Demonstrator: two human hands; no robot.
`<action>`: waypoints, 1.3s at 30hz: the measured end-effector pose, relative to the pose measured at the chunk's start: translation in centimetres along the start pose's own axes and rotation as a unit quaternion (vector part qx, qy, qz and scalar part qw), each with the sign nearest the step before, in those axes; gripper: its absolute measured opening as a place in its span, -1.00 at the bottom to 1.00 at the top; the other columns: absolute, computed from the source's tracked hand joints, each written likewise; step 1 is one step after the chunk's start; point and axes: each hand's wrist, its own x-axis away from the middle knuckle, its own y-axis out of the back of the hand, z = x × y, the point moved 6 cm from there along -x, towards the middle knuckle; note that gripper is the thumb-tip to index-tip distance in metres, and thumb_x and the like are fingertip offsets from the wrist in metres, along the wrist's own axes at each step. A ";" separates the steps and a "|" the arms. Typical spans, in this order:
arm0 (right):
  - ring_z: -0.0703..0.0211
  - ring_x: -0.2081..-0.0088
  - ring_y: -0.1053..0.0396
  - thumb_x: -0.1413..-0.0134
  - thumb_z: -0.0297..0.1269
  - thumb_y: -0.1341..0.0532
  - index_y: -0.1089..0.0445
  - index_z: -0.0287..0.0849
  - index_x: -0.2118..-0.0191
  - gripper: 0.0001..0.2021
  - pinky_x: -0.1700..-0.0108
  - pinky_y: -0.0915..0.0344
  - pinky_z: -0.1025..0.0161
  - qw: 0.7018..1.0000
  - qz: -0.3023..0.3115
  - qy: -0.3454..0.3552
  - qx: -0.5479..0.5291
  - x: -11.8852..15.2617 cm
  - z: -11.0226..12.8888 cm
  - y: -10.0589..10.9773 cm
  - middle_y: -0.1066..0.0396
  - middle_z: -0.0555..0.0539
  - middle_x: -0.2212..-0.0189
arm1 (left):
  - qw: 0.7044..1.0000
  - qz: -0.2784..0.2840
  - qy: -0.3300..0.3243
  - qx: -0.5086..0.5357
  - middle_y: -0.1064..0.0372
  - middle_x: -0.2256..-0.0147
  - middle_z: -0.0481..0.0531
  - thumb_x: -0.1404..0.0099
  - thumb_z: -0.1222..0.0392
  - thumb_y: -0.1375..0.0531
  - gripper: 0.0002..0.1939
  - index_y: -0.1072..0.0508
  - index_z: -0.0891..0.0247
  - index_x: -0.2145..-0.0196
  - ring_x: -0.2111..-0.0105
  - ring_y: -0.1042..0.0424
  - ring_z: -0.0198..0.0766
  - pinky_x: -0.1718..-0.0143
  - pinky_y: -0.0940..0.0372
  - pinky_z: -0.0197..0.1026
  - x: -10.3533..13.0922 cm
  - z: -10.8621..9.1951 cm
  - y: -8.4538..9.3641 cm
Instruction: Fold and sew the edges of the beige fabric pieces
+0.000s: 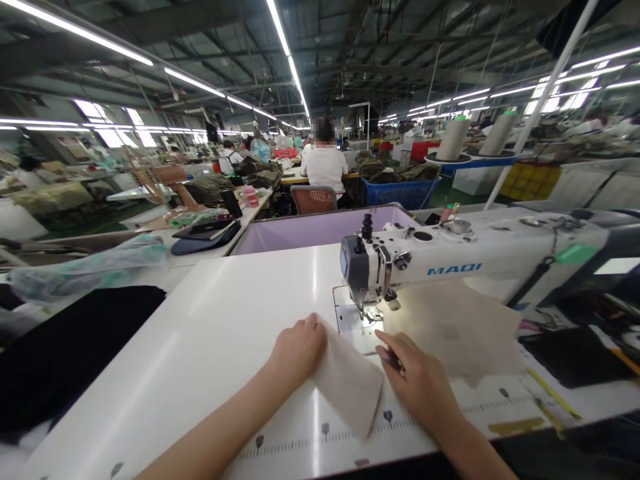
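My left hand (pixel 301 347) is closed on the upper left edge of a small beige fabric piece (pixel 350 383), which hangs slanted over the white table toward its front edge. My right hand (pixel 423 380) is beside the needle area, its index finger stretched toward the presser foot (pixel 371 315). Tucked in the curled fingers of that hand is a small dark tool, probably thread snips (pixel 391 358), mostly hidden by the palm. The white sewing machine (pixel 450 257) stands over the table, its lamp lighting the needle plate (pixel 353 327).
A larger beige fabric piece (pixel 465 333) lies under the machine arm. Black cloth (pixel 90 340) covers the table's left side. Behind the table is a lilac-lined bin (pixel 300 230). Thread cones (pixel 453 139) stand at right. A seated person (pixel 325 163) works ahead.
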 end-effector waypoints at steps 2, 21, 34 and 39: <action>0.15 0.31 -0.48 -0.40 -0.29 0.00 -0.36 -0.12 -0.13 -0.69 0.27 -0.34 0.28 0.999 0.028 0.036 -0.004 0.4 1.3 0.0 -0.45 -0.09 0.22 | 0.997 0.029 0.074 -0.024 -0.40 0.14 0.27 -0.47 0.29 0.04 -0.71 -0.47 0.38 0.11 0.18 -0.50 0.05 0.30 -0.45 0.01 0.7 0.2 -0.2; -0.03 -0.05 -0.44 -0.23 -0.45 -0.16 -0.38 -0.15 -0.14 -0.63 -0.02 -0.41 0.14 0.981 0.168 -0.001 0.102 0.1 1.3 -1.1 -0.35 -0.16 -0.19 | 0.968 -0.129 -0.207 0.065 -0.33 -0.17 0.13 -0.44 0.27 -0.12 -0.56 -0.24 0.27 -0.24 -0.16 -0.29 -0.05 -0.14 -0.24 -0.04 -0.3 -7.6 -1.3; 0.03 0.04 -0.48 -0.25 -0.45 -0.16 -0.42 -0.09 0.02 -0.76 0.10 -0.38 0.23 0.984 0.153 -0.009 0.094 -2.6 0.8 -1.6 -0.43 -0.04 -0.11 | 0.974 -0.103 -0.182 0.084 -0.31 -0.17 0.15 -0.43 0.26 -0.08 -0.62 -0.32 0.21 -0.18 -0.16 -0.28 -0.01 -0.12 -0.26 0.03 -2.6 -5.7 -0.3; 0.05 0.06 -0.48 -0.24 -0.49 -0.17 -0.43 -0.09 0.04 -0.76 0.12 -0.38 0.24 0.982 0.158 -0.011 0.103 -2.6 0.9 -1.6 -0.44 -0.05 -0.07 | 0.972 -0.107 -0.183 0.099 -0.31 -0.14 0.16 -0.42 0.27 -0.09 -0.60 -0.31 0.20 -0.19 -0.16 -0.27 -0.01 -0.14 -0.25 0.02 -2.7 -5.6 -0.4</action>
